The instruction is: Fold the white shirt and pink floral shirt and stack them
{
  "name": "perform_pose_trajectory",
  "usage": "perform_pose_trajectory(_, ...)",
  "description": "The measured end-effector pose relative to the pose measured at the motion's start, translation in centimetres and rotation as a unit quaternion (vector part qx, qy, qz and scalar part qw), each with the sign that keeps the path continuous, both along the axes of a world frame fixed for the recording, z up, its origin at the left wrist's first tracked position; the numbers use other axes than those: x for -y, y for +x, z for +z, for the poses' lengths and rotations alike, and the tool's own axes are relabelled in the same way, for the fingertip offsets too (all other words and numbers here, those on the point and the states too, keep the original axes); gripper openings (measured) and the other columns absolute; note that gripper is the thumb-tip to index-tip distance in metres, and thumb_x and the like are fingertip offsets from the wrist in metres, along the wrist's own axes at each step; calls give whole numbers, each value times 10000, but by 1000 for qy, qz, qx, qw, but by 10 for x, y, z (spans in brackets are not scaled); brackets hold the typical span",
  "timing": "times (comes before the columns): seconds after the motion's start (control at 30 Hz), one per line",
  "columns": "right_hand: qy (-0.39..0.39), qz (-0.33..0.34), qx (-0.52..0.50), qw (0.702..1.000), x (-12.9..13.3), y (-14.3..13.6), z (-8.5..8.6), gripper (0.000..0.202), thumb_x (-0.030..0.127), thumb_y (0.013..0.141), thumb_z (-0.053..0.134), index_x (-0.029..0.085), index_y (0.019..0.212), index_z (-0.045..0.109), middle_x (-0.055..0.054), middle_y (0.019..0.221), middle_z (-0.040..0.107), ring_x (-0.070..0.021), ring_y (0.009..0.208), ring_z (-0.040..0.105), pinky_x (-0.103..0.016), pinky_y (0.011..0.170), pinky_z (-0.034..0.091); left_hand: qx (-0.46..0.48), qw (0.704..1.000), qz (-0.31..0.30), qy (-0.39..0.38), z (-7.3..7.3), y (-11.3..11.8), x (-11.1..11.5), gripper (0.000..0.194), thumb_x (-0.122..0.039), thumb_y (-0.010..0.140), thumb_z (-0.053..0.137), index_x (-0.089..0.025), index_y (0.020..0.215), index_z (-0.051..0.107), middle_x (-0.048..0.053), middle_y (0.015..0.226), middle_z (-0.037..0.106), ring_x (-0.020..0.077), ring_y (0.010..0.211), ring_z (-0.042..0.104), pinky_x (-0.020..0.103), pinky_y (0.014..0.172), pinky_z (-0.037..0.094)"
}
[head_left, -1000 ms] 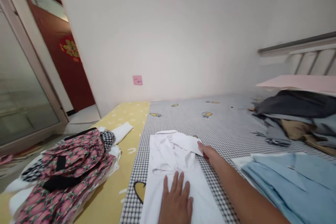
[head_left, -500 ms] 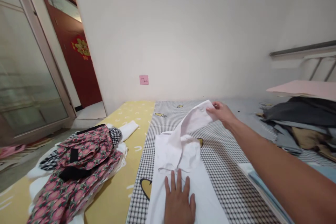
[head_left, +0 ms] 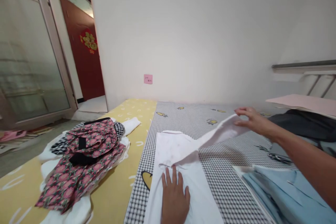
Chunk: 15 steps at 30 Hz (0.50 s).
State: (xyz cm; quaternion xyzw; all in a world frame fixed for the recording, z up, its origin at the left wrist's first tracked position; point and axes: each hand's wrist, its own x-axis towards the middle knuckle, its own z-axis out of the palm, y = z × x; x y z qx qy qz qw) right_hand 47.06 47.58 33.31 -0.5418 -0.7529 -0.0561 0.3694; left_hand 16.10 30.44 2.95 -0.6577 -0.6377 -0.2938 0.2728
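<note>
A white garment [head_left: 194,182] lies in a long narrow strip on the black-and-white checked bedding. My left hand [head_left: 175,196] rests flat on it, fingers spread, near the bottom of the view. To the right, my right hand [head_left: 249,120] pinches the end of a white sleeve [head_left: 223,131] between thumb and fingers and holds it up off the bed. From there the sleeve slants down to the garment's body, just beyond my left fingertips.
Flowered and white clothes [head_left: 89,161] are heaped on the yellow bedding [head_left: 115,182] at left. Folded light blue clothes [head_left: 286,189] lie at lower right. Dark clothes [head_left: 301,124] under a pink sheet [head_left: 304,103] sit behind them. A wall [head_left: 196,42] borders the bed's far side.
My right hand has moved right and slightly down, pulling the sleeve out to the right. My left hand stays flat on the garment. The camera view has shifted, showing more of the blue clothes.
</note>
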Motion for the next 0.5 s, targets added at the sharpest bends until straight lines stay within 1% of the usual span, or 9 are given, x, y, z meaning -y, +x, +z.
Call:
perform_pose_trajectory(0.07,-30,-37,32,998,6,21,-9,271,537,559,731,291,655,671,-127,1031,664,-380,982,609,-567,865,462,9,1000,-12,-13,1,0,1,444,-434,944,525,-220,1320,627,60,1467,584,382,1388,460,588,1103,445)
perform_pose_trajectory(0.13,-48,-73,61,994,15,28,-17,159,424,560,763,304,574,660,-144,1000,672,-375,931,587,-563,803,423,37,999,-21,-29,3,0,1,455,-480,945,521,-227,1304,642,32,1416,631,366,1386,465,581,1123,430)
perform_pose_trajectory(0.2,-46,-95,75,992,20,20,-23,103,329,606,762,301,573,669,-152,1001,659,-352,918,570,-528,762,398,65,997,-25,-43,7,1,2,481,-535,943,513,-235,1291,654,19,1400,645,360,1383,471,577,1129,428)
perform_pose_trajectory(0.23,-40,-101,75,991,21,9,-25,77,305,642,748,296,606,681,-146,1000,643,-338,920,566,-510,759,396,71,996,-27,-48,8,1,2,493,-552,943,506,-236,1290,656,18,1405,642,361,1380,476,578,1129,431)
perform_pose_trajectory(0.3,-19,-101,57,993,20,-24,-25,15,291,716,711,278,711,707,-114,985,596,-303,910,560,-474,773,412,66,996,-27,-54,10,1,2,495,-545,946,500,-231,1298,652,27,1415,634,370,1375,481,589,1121,438)
perform_pose_trajectory(0.33,-7,-95,44,995,18,-46,-22,40,297,750,692,270,768,716,-94,977,570,-282,897,557,-454,781,425,58,996,-25,-57,10,1,3,489,-524,948,504,-225,1307,647,39,1420,629,377,1376,479,596,1118,439)
perform_pose_trajectory(0.4,18,-57,10,998,15,-99,-9,104,335,818,664,270,871,726,-62,993,536,-226,868,545,-395,791,450,41,997,-19,-62,11,1,3,470,-468,946,520,-218,1327,632,64,1424,623,383,1378,477,601,1115,441)
perform_pose_trajectory(0.43,37,-28,-11,999,15,-127,1,120,347,835,659,275,905,725,-51,1004,520,-212,885,541,-371,805,462,35,997,-16,-64,12,0,3,464,-444,944,526,-218,1337,625,78,1423,622,385,1378,479,600,1112,445)
perform_pose_trajectory(0.5,103,106,-129,981,18,-183,26,97,277,826,679,258,909,726,-51,1035,499,-211,935,540,-375,864,475,27,998,-10,-59,13,0,4,472,-428,942,533,-227,1364,603,118,1456,585,390,1380,481,598,1103,456)
